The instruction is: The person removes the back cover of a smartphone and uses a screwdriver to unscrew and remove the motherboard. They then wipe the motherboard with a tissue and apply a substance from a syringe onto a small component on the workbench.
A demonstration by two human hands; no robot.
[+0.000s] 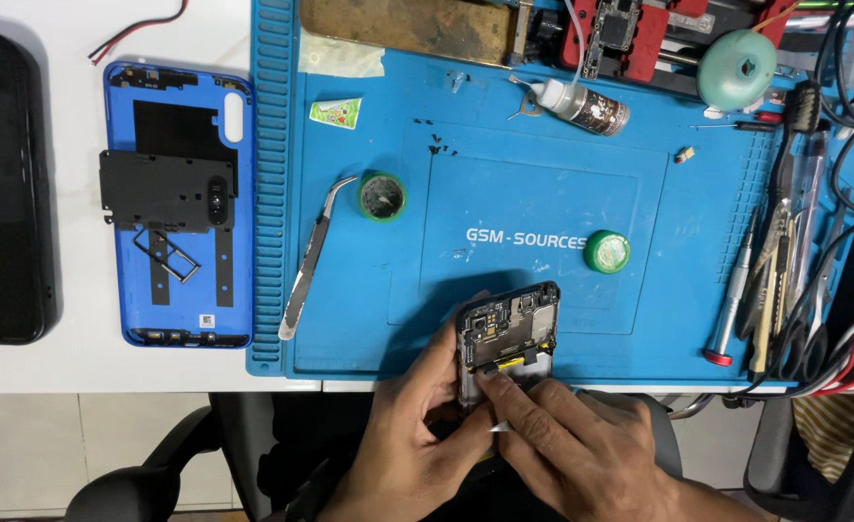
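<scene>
Both hands held the opened black phone chassis with exposed circuit board [506,333] over the blue silicone mat's [349,329] near edge: my left hand [417,425] gripped its side, my right hand [562,440] pinched its yellow-tabbed middle. Light, stiff and fragile, I judged; best held by the frame edges.

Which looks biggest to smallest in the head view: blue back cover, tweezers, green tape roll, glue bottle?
1. blue back cover
2. tweezers
3. glue bottle
4. green tape roll
All lie flat on the bench, at similar distance.

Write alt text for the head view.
Two hands, left hand and right hand, hold an opened phone at the near edge of a blue repair mat. Tweezers lie on the mat; a blue back cover lies to its left.
</scene>
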